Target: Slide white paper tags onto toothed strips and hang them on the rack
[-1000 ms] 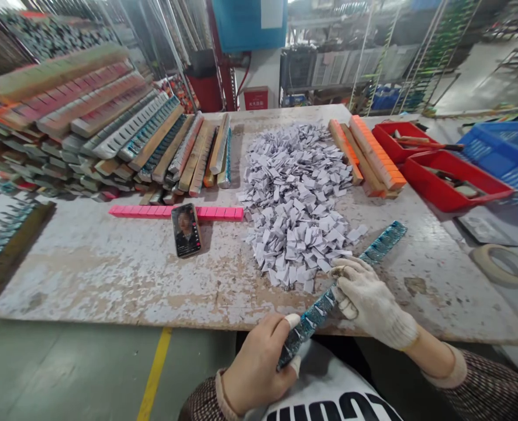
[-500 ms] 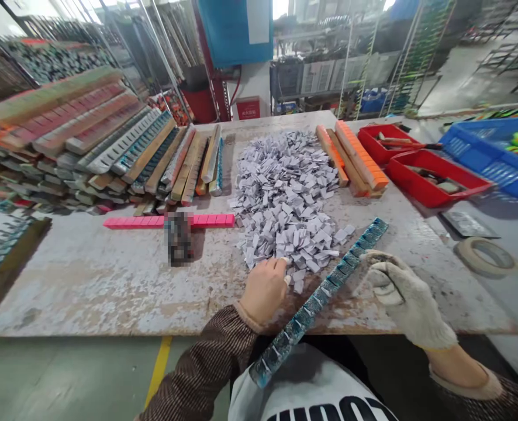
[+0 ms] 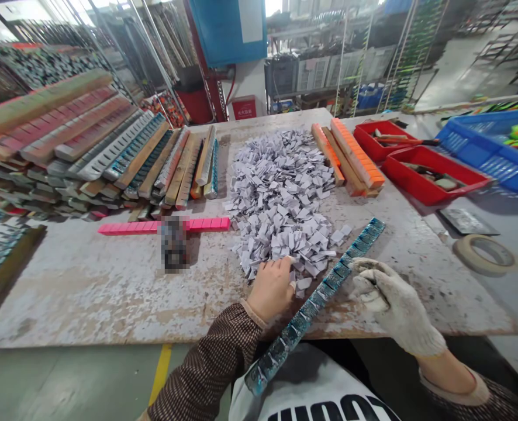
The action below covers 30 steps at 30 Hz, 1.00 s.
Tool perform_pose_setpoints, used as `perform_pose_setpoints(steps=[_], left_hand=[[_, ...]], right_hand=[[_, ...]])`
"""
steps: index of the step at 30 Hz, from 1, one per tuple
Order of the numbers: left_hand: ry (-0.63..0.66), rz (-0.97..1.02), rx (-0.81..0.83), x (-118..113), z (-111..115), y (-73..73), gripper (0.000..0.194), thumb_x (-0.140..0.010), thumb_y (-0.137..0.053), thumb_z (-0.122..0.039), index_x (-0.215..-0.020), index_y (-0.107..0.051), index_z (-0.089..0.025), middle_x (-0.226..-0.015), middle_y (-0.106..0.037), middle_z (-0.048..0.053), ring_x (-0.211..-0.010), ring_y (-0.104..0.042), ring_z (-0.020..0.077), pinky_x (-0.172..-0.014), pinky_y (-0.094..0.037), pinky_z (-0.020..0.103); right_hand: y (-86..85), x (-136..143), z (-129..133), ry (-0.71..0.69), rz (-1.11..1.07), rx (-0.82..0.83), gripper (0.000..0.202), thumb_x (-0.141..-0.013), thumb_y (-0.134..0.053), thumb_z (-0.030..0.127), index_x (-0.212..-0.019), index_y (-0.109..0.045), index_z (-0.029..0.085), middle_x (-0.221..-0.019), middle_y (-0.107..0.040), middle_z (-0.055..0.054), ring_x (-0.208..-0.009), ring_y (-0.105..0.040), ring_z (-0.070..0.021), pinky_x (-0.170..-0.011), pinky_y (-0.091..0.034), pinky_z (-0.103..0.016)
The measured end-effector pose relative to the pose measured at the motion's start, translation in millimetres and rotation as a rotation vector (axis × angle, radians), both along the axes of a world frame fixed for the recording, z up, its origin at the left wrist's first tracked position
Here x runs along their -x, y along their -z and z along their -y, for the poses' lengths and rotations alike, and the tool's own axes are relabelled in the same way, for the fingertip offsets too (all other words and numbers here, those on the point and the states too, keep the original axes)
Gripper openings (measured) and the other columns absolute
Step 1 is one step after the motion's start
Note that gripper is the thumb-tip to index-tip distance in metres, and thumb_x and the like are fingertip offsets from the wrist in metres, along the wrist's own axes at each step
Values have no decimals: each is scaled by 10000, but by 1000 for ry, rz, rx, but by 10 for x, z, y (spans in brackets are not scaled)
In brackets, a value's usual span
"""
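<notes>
My left hand (image 3: 273, 287), bare with white coverings on thumb and index fingertip, reaches to the near edge of a pile of small white flat pieces (image 3: 285, 193). Its thumb and index finger are apart, with nothing plainly between them. A slotted strip (image 3: 316, 301), glittery blue and dark, slants from my lap up over the table edge. Small pale bits stick out of several slots in its lower half. Just right of the strip is my right hand (image 3: 393, 304) in a white knitted glove, fingers curled together; what they hold, if anything, is hidden.
A pink slotted bar (image 3: 209, 224) lies left of the pile, beside a blurred-out object (image 3: 173, 244). Stacked wooden and coloured bars (image 3: 87, 140) fill the back left. Orange bars (image 3: 358, 155), red bins (image 3: 434, 175), a blue basket (image 3: 496, 126) and a tape roll (image 3: 484, 255) are rightward.
My gloved right hand has moved left, closer to the strip. My left hand stays at the pile's near edge, its thumb and index finger a little farther apart. The view has shifted slightly.
</notes>
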<state>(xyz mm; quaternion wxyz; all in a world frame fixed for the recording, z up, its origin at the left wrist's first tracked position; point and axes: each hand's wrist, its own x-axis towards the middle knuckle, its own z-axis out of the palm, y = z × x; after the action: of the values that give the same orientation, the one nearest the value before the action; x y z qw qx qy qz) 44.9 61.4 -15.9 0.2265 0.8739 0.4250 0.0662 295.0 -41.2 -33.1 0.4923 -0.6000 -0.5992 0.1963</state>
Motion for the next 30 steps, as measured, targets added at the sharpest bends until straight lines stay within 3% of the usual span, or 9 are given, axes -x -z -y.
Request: perform_pose_setpoints(steps=[3,9,12,14,16,19,21,26,30], left_hand=[[-9,73,36,-27,20,33,482,-805,-561,-82,-1278,-527,-169,-1145,-679,121,-1124,-595,330,-998,-403,494],[-77,305,161,59,-47,27,442,-836,-526,-47,-1248,-485,-198,-998,-658,36,-959,-632,212,-957,-455,399],[-48,443,248,138,-52,-89,454,-865,-547,-80,-1287,-436,-205,-988,-636,16,-890,-633,161,-847,-508,298],[3,572,350,171,-14,-194,445,-860,-571,-88,-1273,-457,-207,-990,-630,16,-880,-626,150,-826,-515,278],[37,676,449,189,46,-295,364,-851,-602,-93,-1186,-519,-209,-966,-635,14,-863,-617,148,-832,-511,286],[2,808,547,206,139,-398,306,-847,-654,-126,-1125,-559,-211,-987,-661,29,-909,-633,162,-882,-510,314],[-65,914,626,218,191,-425,315,-864,-698,-213,-1147,-560,-205,-1034,-671,53,-962,-645,181,-899,-513,323],[-56,766,698,232,303,-407,303,-950,-642,-460,-1000,-630,-162,-867,-633,18,-758,-558,137,-671,-427,242],[37,595,505,233,365,-392,437,-1021,-500,-455,-687,-474,-175,-647,-390,-49,-633,-363,101,-576,-279,235]], right_hand=[[88,-16,-39,-76,-142,54,329,-1103,-390,398,-1252,-636,239,-753,-617,-54,-458,-530,-198,-383,-458,-322],[1,140,-107,-108,-162,21,289,-1114,-344,337,-1264,-580,265,-854,-664,-73,-544,-613,-214,-438,-531,-329],[-199,352,-220,-99,24,-101,221,-1101,-414,347,-1250,-548,254,-1089,-680,-118,-871,-705,-259,-741,-640,-413],[-321,502,-311,-162,190,-145,201,-1012,-624,397,-1141,-606,244,-1227,-650,-128,-1171,-627,-342,-1011,-552,-544],[-399,632,-388,-231,242,-136,185,-963,-680,410,-1036,-642,244,-1208,-659,-115,-1255,-568,-385,-1078,-482,-595],[-435,751,-442,-239,102,-77,200,-1076,-471,372,-1113,-632,260,-977,-696,-69,-869,-695,-273,-774,-620,-424],[-434,776,-429,-206,-24,-57,276,-1122,-362,356,-1174,-616,261,-910,-694,-45,-648,-651,-212,-571,-588,-331],[-381,788,-307,-148,-130,-120,278,-1067,-580,418,-877,-672,236,-1168,-693,-86,-1009,-684,-264,-804,-616,-330],[-277,791,-211,-123,-152,-77,318,-1100,-493,475,-987,-680,244,-1083,-694,-88,-838,-684,-229,-668,-621,-320]])
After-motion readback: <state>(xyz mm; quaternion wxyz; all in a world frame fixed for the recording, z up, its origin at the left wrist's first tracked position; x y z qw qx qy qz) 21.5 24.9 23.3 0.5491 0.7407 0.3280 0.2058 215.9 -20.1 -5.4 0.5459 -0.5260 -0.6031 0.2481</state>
